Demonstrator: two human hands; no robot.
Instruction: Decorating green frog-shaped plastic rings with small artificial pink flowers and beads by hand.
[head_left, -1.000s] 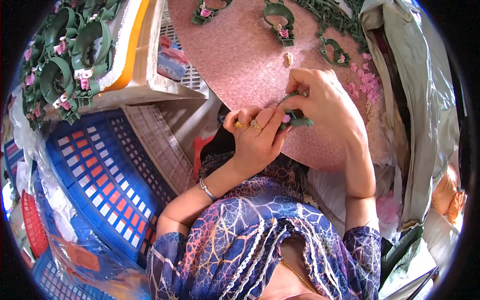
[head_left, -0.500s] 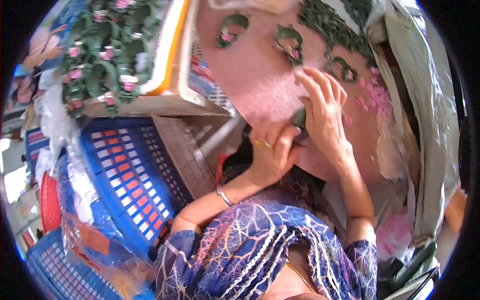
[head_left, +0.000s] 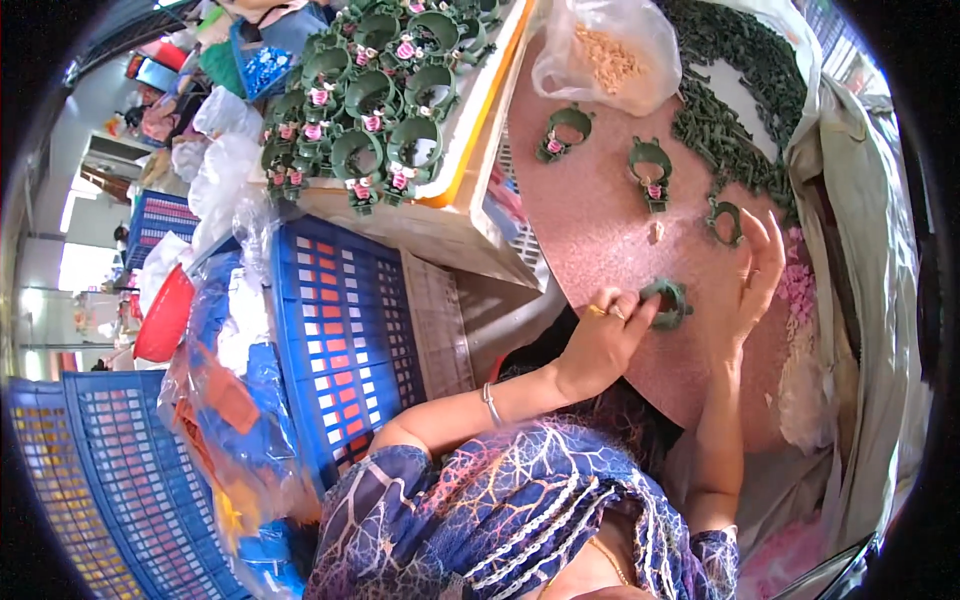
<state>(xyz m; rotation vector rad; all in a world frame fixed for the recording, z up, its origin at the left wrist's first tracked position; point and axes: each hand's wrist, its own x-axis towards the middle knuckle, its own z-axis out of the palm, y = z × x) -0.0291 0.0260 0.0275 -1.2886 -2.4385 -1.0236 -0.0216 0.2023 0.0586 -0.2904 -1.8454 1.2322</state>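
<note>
My left hand [head_left: 603,340] pinches a small green plastic ring piece [head_left: 668,302] against the round pink table [head_left: 600,215]. My right hand [head_left: 752,278] hovers just right of it, fingers spread and holding nothing, its fingertips near another green ring [head_left: 724,220]. Two finished green rings with pink flowers [head_left: 650,165] lie farther back on the table. A small pile of pink flower bits [head_left: 800,285] sits at the right edge, beside my right hand.
A heap of green parts [head_left: 730,120] and a clear bag of tan bits [head_left: 605,55] lie at the table's far side. A tray of finished flower rings [head_left: 375,100] stands at the left. Blue plastic crates [head_left: 340,320] fill the floor left of me.
The view has swung left and up. My right hand has let go of the green piece and opened, moving right. My left hand now holds the piece alone.
</note>
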